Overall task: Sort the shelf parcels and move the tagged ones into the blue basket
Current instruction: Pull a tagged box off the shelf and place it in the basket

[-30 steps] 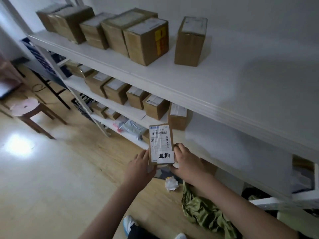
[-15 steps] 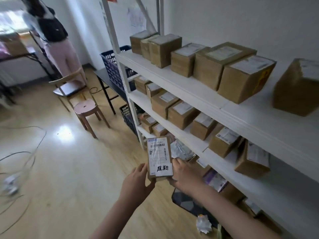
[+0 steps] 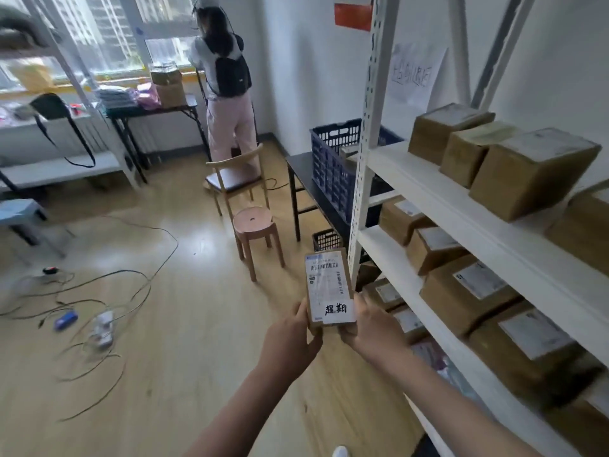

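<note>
I hold a small flat cardboard parcel (image 3: 328,286) upright in front of me, its label with a barcode and a white handwritten tag facing me. My left hand (image 3: 290,338) grips its lower left edge and my right hand (image 3: 372,328) grips its lower right edge. The blue basket (image 3: 333,166) stands ahead on a black table (image 3: 301,164), just beyond the white shelf unit (image 3: 428,189). Several brown parcels (image 3: 530,169) sit on the shelf's levels at my right.
A pink round stool (image 3: 253,225) and a wooden chair (image 3: 235,174) stand on the floor between me and the basket's table. A person (image 3: 227,84) stands at the window beyond. Cables and a power strip (image 3: 102,328) lie on the floor at left.
The view has swung left from the shelf to the room, and the basket's table now lies ahead. Both hands keep the same hold on the tagged parcel.
</note>
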